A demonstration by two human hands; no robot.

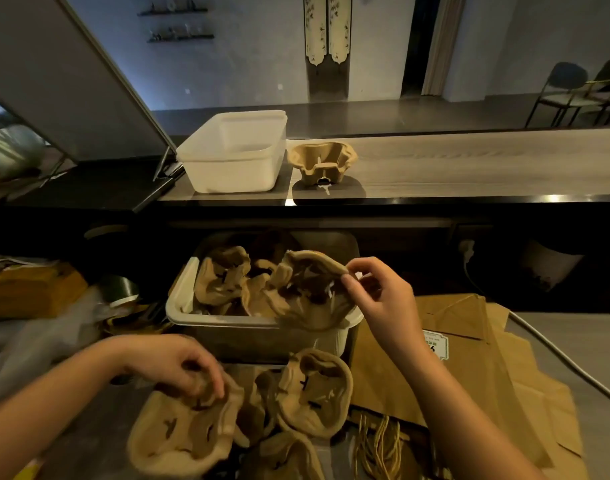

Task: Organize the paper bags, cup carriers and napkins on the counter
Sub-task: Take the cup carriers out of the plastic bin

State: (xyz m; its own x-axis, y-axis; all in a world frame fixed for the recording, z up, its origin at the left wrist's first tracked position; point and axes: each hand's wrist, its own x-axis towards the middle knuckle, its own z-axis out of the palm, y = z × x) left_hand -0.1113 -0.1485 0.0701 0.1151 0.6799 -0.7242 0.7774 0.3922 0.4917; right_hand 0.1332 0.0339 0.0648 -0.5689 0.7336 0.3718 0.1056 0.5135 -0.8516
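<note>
Cup carriers (255,407) of moulded brown pulp, loose on the near worktop (88,441). Nearest carrier (182,431) at left, under the left grip (178,367): fingers curled down over its far rim and into a cup well, holding it. Just right of it a second carrier (314,393), tilted. A third carrier (289,455) at the bottom edge, partly cut off. To the right of these, a bundle of twine handles (379,441) and flat paper bags (469,368) overlapping in a loose pile, one with a white label (435,344).

Further in, a white bin (182,299) on the same worktop, heaped with more carriers (223,278), jumbled and tilted. Right grip (383,299) over the bin's right end, narrow: thumb and forefinger pinching the rim of the top carrier (314,271), other fingers loosely curled.

At far left, blurred, a stack of yellow-brown bags (29,289).

Farthest, on the raised worktop (469,161), a translucent white tub (234,154) and, just beside its right wall, a single carrier (322,162), upright.
</note>
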